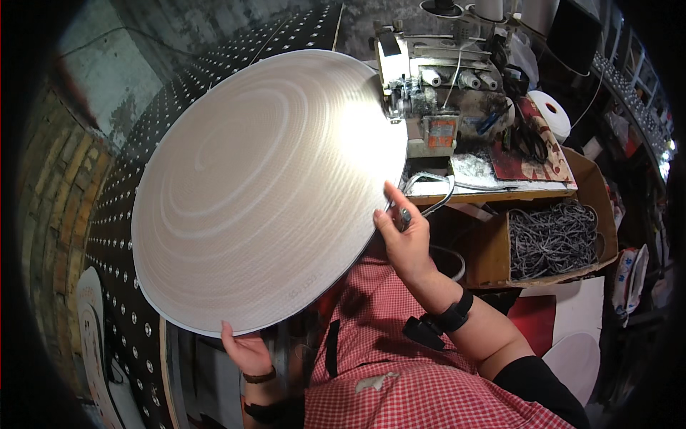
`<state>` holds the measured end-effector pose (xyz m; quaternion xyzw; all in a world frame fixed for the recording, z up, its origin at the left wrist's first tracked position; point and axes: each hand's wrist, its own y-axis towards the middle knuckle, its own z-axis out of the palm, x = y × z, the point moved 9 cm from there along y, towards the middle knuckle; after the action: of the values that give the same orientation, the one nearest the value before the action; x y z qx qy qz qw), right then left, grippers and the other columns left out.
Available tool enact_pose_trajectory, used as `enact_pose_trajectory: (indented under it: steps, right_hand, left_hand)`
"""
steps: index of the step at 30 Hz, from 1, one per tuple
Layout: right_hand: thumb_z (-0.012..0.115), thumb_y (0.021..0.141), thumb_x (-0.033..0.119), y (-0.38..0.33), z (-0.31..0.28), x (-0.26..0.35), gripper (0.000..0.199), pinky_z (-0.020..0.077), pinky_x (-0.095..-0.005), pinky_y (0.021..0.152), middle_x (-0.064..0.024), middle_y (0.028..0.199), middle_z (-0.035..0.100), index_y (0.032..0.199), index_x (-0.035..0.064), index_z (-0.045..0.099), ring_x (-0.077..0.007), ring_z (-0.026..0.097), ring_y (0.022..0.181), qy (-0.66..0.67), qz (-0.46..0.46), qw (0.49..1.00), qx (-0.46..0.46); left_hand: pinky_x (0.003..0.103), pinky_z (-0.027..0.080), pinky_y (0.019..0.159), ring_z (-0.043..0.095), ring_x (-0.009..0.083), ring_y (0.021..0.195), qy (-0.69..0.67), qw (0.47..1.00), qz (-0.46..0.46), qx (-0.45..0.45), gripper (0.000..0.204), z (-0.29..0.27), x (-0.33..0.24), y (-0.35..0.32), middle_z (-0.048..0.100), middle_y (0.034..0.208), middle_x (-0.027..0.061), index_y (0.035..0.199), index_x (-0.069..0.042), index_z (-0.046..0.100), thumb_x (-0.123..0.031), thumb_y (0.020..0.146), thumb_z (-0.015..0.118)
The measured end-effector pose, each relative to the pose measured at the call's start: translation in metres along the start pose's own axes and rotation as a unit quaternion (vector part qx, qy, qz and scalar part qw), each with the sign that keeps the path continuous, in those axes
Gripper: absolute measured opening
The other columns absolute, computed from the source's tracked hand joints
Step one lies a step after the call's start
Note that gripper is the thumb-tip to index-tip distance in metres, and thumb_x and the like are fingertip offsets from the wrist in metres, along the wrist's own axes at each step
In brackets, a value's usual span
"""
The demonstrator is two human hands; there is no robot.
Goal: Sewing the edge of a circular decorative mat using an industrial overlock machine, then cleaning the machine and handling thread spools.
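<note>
A large round pale woven mat with spiral rings and a thin white rim fills the middle. Its far right edge lies at the needle area of an industrial sewing machine, lit by a bright spot. My right hand holds the right rim between thumb and fingers. A small shiny metal piece shows among those fingers; its kind is unclear. At the near rim my left hand grips with the thumb on top, its other fingers partly hidden below. Grey-white cord loops beside the machine.
A black table with rows of shiny metal dots runs along the left. Under the machine's worktop, a cardboard box holds tangled grey cord. A white thread cone stands at right. A red-checked apron covers my lap.
</note>
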<state>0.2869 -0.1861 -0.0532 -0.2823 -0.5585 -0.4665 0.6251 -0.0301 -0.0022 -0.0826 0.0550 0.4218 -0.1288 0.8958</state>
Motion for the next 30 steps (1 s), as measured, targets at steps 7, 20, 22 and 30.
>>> enact_pose_trajectory:
  steps: [7, 20, 22, 30]
  right_hand:
    - [0.057, 0.081, 0.003, -0.022, 0.023, 0.005, 0.05, 0.0403, -0.0237, 0.087, -0.0145, 0.121, 0.049, 0.127, -0.0009, 0.039, -0.0137, 0.049, 0.105, -0.085, -0.053, 0.994, 0.049]
    - [0.055, 0.082, 0.003, -0.013, 0.012, 0.012, 0.047, 0.0351, -0.0278, 0.095, -0.0184, 0.123, 0.047, 0.126, -0.0038, 0.039, -0.0204, 0.045, 0.114, -0.066, -0.086, 0.994, 0.014]
    - [0.055, 0.082, 0.003, -0.004, 0.004, 0.006, 0.047, 0.0378, -0.0274, 0.092, -0.0184, 0.121, 0.049, 0.125, -0.0036, 0.04, -0.0198, 0.048, 0.111, -0.032, -0.036, 0.999, -0.003]
    - [0.058, 0.081, 0.005, -0.027, 0.02, 0.005, 0.05, 0.042, -0.024, 0.084, -0.0133, 0.108, 0.057, 0.127, -0.0007, 0.04, -0.0145, 0.054, 0.098, -0.109, -0.093, 0.989, 0.025]
  left_hand:
    - [0.038, 0.038, 0.093, 0.046, 0.0241, 0.109, 0.125, 0.989, 0.031, 0.073, 0.041, 0.014, 0.004, -0.01, 0.046, 0.121, 0.0133, 0.124, 0.001, 0.037, -0.015, 0.088, 0.044]
    - [0.033, 0.038, 0.092, 0.048, 0.023, 0.107, 0.123, 0.985, 0.014, 0.117, 0.039, 0.022, 0.005, -0.017, 0.047, 0.119, 0.0164, 0.119, 0.006, 0.04, -0.014, 0.087, 0.046]
    - [0.035, 0.039, 0.092, 0.048, 0.0229, 0.107, 0.062, 0.996, 0.0, 0.068, 0.037, 0.016, -0.002, -0.012, 0.047, 0.119, 0.0142, 0.119, 0.003, 0.041, -0.015, 0.087, 0.045]
    - [0.036, 0.041, 0.089, 0.05, 0.0213, 0.105, 0.134, 0.989, 0.028, 0.05, 0.037, 0.01, -0.001, -0.01, 0.049, 0.118, 0.011, 0.119, -0.001, 0.043, -0.023, 0.089, 0.044]
